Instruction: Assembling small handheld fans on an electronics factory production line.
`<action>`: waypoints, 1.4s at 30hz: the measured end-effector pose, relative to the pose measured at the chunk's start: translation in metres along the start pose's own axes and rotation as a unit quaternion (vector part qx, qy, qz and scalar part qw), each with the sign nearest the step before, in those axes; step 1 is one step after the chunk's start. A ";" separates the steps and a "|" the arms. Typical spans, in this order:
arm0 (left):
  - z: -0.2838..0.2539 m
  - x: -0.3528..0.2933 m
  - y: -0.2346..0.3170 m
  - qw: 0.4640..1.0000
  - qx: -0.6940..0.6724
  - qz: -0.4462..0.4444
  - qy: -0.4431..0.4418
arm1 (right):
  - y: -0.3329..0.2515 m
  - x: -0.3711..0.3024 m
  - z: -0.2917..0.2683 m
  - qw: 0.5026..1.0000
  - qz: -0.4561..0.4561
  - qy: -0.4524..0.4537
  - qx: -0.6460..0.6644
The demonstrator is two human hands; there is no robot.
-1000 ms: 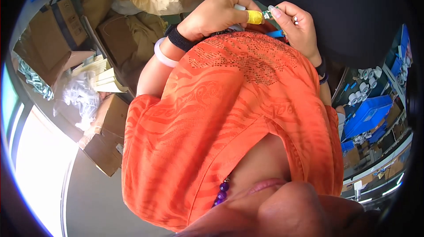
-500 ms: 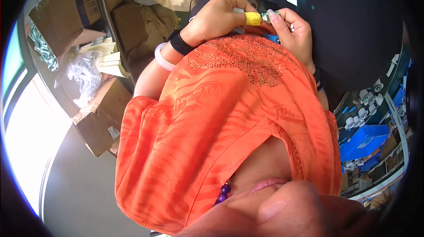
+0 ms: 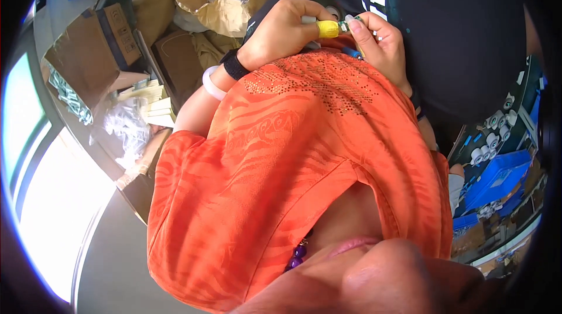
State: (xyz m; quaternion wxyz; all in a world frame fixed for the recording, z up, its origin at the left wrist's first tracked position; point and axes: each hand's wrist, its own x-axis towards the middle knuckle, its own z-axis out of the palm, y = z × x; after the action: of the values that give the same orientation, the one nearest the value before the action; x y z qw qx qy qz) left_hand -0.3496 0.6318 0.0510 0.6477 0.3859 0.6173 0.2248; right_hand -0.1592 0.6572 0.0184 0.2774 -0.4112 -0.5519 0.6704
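Note:
Near the top middle of the head view my two hands meet in front of the orange top. My left hand (image 3: 285,28) is closed, with a yellow wrap (image 3: 328,28) round its thumb tip. A white piece (image 3: 308,19), mostly hidden by the fingers, shows in its grip. Between thumb and fingers, my right hand (image 3: 383,50) pinches a small green circuit board (image 3: 344,24), whose left end reaches the yellow wrap. Just below the right hand lies a blue object (image 3: 351,52), partly covered; its kind is unclear.
At left stand an open cardboard box (image 3: 82,62) with metal-looking parts, a clear plastic bag (image 3: 126,126) and pale yellow strips (image 3: 158,103). A paper sack (image 3: 234,12) is beyond my left hand. Right, several white round parts (image 3: 492,138) sit by a blue bin (image 3: 497,182). Dark printed fabric (image 3: 462,38) hangs close by.
The whole view has shifted slightly, with the boxes at left now lower. Both hands stay together on the circuit board, and their grip looks almost the same.

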 end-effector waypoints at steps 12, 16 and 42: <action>-0.052 0.089 0.016 0.986 0.010 -0.002 -0.164 | -0.010 0.044 0.009 0.984 0.098 0.145 0.008; -0.085 0.117 0.030 0.979 0.009 -0.009 -0.204 | -0.016 0.084 0.014 0.985 0.078 0.153 0.000; -0.260 0.311 0.130 0.963 -0.184 -0.098 -0.169 | -0.014 0.336 -0.012 0.927 0.040 0.096 0.360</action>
State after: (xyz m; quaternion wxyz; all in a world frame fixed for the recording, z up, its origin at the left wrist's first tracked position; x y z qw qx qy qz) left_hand -0.5364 1.0067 -0.0271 0.8215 0.2297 0.4814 0.2016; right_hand -0.3208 0.9444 -0.0514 0.4312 -0.3680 -0.2273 0.7918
